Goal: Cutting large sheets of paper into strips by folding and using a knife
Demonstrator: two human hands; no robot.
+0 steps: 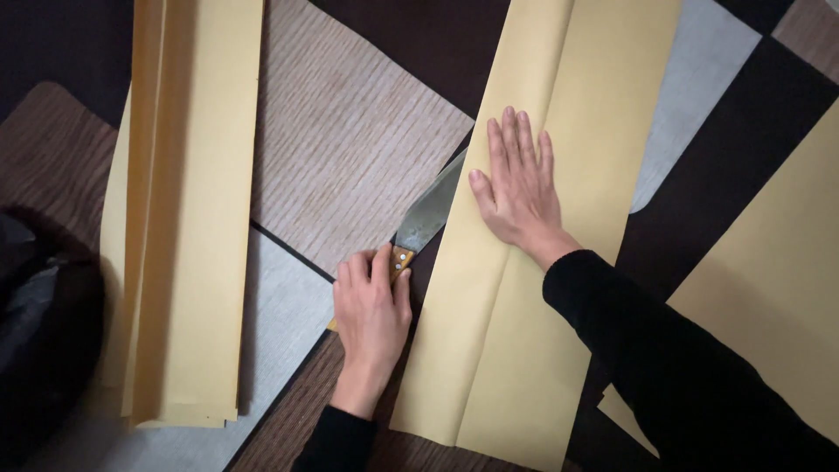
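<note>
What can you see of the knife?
The knife has a broad, dull grey metal blade and a wooden handle with pale rivets. It lies low and angled up-right, its tip slipped under the edge of the folded yellow paper. The left hand grips the handle; the right hand presses the paper flat.

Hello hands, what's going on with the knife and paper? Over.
Left hand grips knife handle. Right hand flat on folded yellow paper. Blade slid into the fold. Nothing blocking.

Our left hand (371, 306) is curled in a closed grip — knuckles up. Our right hand (517, 188) lies flat, fingers spread — wrist bent.
</note>
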